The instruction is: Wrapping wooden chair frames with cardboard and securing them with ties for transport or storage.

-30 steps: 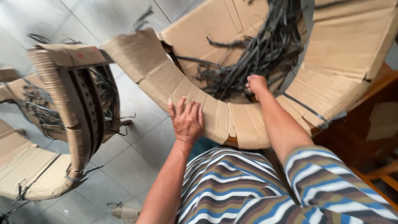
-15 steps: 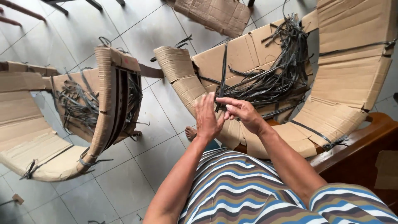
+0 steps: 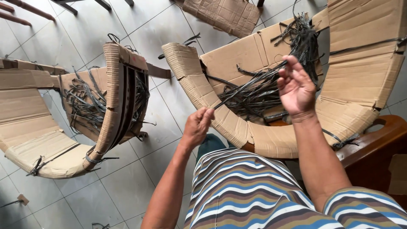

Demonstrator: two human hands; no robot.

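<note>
Hands now apart: left hand (image 3: 197,127) pinches dark strap (image 3: 248,83), right hand (image 3: 295,87) holds far end, fingers loosely curled. Strap end hidden in tangle (image 3: 271,80) inside curved brown cardboard wrap (image 3: 220,114). Second wrap (image 3: 114,101) left, on tiled floor (image 3: 140,25).

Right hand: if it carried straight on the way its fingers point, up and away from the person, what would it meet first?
Probably the heap of dark plastic straps lying in the cardboard-wrapped curved piece, just past the right hand; depth is unclear.

Grey tiled floor (image 3: 127,186), wooden armrest (image 3: 373,144)
</note>
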